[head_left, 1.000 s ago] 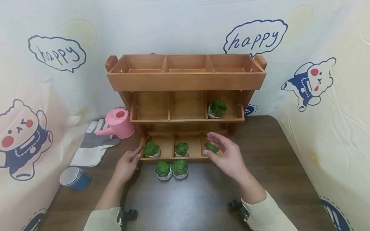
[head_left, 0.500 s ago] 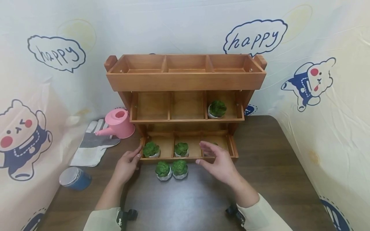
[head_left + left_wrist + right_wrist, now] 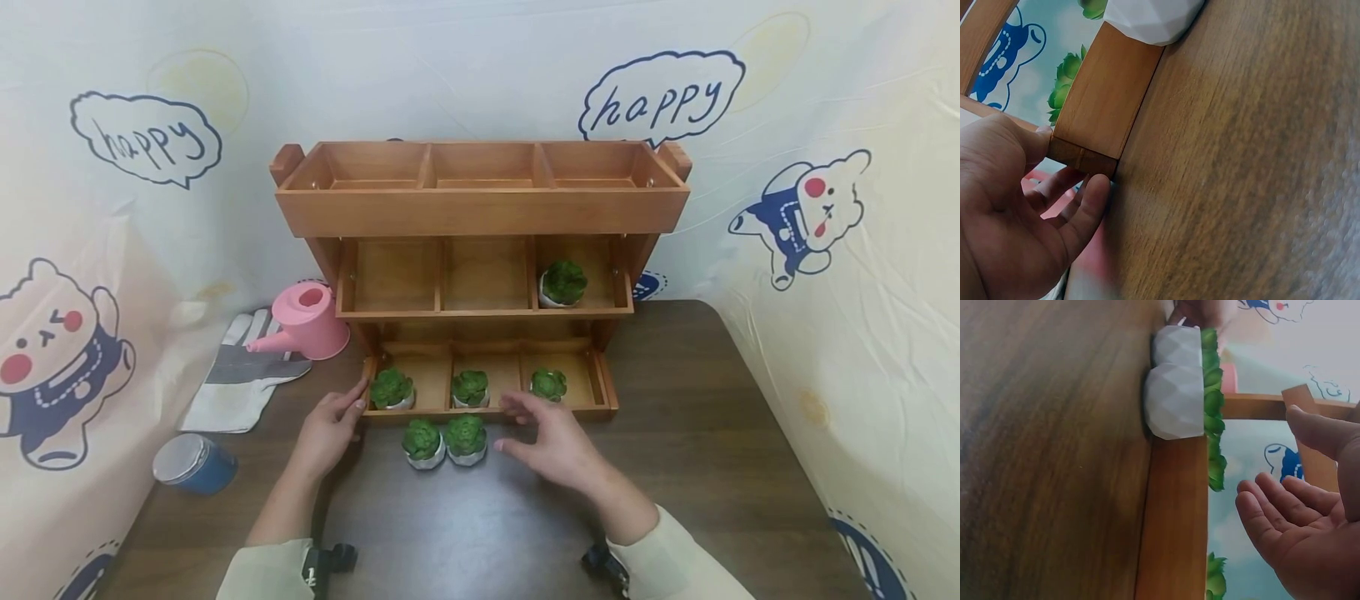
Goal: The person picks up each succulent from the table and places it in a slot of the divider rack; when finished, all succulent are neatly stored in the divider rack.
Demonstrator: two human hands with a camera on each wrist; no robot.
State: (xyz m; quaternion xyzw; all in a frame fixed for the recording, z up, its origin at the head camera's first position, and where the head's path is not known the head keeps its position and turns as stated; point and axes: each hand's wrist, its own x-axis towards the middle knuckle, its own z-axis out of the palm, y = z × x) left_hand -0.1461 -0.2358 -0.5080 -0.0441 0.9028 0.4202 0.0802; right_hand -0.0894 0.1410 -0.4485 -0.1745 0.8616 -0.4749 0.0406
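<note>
My left hand (image 3: 327,431) holds the front left corner of a three-tier wooden shelf (image 3: 483,214). In the left wrist view its thumb and fingers are against the end of the lowest tier's front board (image 3: 1107,100). My right hand (image 3: 558,442) hovers in front of that tier, fingers apart and holding nothing. To its left, two potted succulents, a left one (image 3: 423,442) and a right one (image 3: 466,438), stand side by side on the table. In the lowest tier, each compartment holds a succulent: left (image 3: 392,388), middle (image 3: 471,388) and right (image 3: 548,384).
Another succulent (image 3: 563,283) sits in the middle tier's right compartment. Left of the shelf are a pink watering can (image 3: 311,321) and a grey-and-white glove (image 3: 243,367). Nearer stands a blue jar (image 3: 197,463) with a silvery lid. Printed cloth (image 3: 487,75) hangs behind the dark wooden table (image 3: 697,450).
My right hand has moved left and toward me, from the lowest tier's right compartment toward the two succulents on the table. The left hand has stayed at the shelf corner.
</note>
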